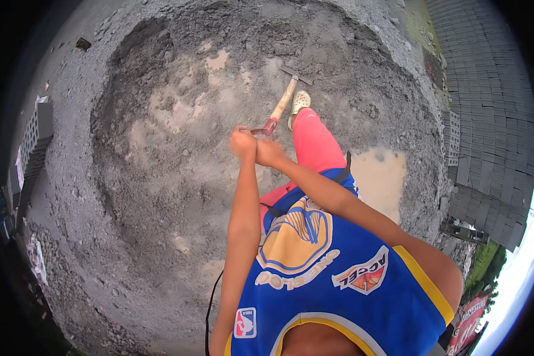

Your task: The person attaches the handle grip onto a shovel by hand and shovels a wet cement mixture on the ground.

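1 shovel (285, 99) extends from the centre of the frame to the upper centre, inclined to the right. Its red grip (269, 127) is at the lower end; the wooden shaft runs upward to a thin, dark head set crosswise at ground level.

Left hand (242, 142): located at the centre of the frame, fingers curled and clamped on the end of the red grip. Right hand (269, 153): located immediately right of and slightly below the left hand, touching it, close under the grip. The fingers of the right hand are mostly hidden; whether they are clamped cannot be determined.

1 cream clog (301, 99) with ventilation holes stands just right of the shaft, below a pink trouser leg (317, 142). A blue sleeveless jersey (368, 243) with yellow trim fills the lower centre.

The work area is a shallow pit of grey, wet gravel (178, 172) with pale muddy patches. A brown puddle (385, 184) lies right of centre. Grey block stacks (486, 113) occupy the upper right; a smaller hollow-block stack (38, 127) stands at the far left.
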`<state>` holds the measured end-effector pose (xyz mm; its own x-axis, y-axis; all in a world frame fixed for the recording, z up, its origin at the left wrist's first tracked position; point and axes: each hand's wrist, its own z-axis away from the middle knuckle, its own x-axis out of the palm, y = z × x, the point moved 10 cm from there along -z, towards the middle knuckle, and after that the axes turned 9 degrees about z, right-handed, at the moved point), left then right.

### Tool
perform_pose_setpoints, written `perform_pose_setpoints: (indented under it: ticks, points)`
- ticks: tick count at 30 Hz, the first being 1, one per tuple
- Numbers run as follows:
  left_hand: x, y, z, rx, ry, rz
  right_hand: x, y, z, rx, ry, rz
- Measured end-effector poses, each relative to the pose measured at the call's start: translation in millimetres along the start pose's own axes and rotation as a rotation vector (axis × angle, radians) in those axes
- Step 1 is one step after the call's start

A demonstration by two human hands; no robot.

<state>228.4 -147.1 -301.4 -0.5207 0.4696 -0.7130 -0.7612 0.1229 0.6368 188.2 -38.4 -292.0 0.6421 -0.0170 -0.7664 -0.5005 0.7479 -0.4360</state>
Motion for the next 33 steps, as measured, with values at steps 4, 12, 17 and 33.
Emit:
perform_pose_setpoints:
  ticks: [4,12,17,33]
  points:
    - [12.5,-13.2,-10.8,-0.174,-0.129,-0.020,18.6,1.0,-11.1,-0.036,-0.046,0.007]
    - [23.9,-12.6,9.3,0.029,-0.221,-0.035,26.7,7.7,20.0,-0.023,0.115,0.054]
    - [36.4,-64.4,4.2,0.081,-0.161,0.042,66.6,-1.1,11.2,0.001,0.226,0.121]
    - [140.0,-173.6,114.9,0.500,-0.197,-0.560,227.5,77.0,81.1,0.007,0.137,0.040]
